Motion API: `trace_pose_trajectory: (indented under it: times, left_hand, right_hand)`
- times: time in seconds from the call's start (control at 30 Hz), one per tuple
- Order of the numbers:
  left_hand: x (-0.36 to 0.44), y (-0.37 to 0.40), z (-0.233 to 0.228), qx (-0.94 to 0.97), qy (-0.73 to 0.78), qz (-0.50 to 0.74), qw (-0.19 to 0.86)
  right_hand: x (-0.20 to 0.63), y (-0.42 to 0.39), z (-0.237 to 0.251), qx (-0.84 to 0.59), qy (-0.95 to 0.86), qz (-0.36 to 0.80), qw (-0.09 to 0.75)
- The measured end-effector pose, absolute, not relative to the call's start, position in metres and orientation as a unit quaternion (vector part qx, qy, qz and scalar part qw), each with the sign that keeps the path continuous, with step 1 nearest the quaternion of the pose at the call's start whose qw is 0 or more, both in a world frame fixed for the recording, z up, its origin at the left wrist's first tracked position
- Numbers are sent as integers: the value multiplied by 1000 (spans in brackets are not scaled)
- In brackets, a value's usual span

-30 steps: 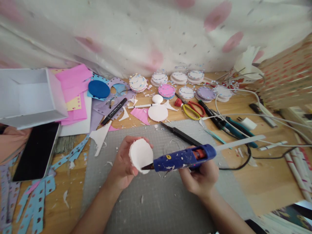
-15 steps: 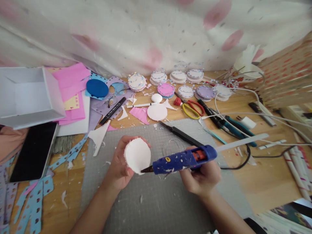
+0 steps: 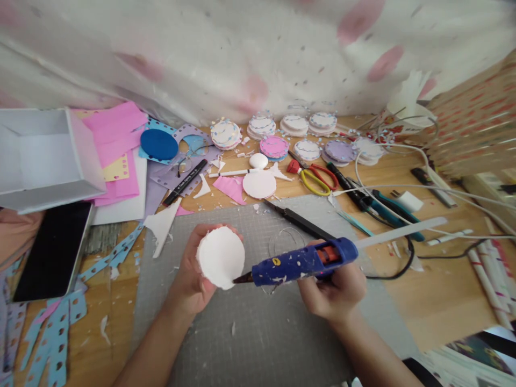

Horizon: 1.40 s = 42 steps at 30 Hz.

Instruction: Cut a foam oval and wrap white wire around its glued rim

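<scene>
My left hand [image 3: 192,279] is closed around a small white round piece [image 3: 221,255], its pale flat face turned up toward me. In my right hand [image 3: 336,290] is a blue glue gun [image 3: 290,264], stained with white bits, a long clear glue stick [image 3: 403,234] sticking out of its back end. The gun's dark nozzle touches or nearly touches the lower right rim of the white piece. Both hands are above a grey cutting mat [image 3: 258,333]. Beyond them lies a flat white disc [image 3: 259,184] beside a small white oval piece [image 3: 258,160].
Several round layered pieces [image 3: 274,146] line the back. Scissors [image 3: 318,180], a black pen-like tool [image 3: 302,219] and pliers [image 3: 395,212] lie ahead and right. A white box [image 3: 44,156], a phone [image 3: 52,252] and blue foam strips [image 3: 48,344] are on the left.
My left hand has shifted slightly left and turned the white piece a little. The glue gun stays almost in place, its nozzle still by the rim.
</scene>
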State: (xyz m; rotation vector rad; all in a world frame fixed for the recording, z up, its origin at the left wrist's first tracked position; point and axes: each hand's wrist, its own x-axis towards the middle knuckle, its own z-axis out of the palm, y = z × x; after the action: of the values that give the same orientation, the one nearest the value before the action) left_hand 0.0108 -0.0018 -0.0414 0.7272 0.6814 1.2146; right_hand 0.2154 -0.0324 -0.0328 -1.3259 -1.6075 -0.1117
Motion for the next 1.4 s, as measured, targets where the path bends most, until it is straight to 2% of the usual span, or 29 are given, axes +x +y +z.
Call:
trace_pose_trajectory:
  times: [0.73,1.4]
  left_hand:
    - [7,-2,-46,302,326,538,716]
    - [6,-2,-45,318,284,533,731]
  right_hand:
    - [221,-30,-37,-555,-661,-62,501]
    - [225,-29,-45,-581,-645,-86,489]
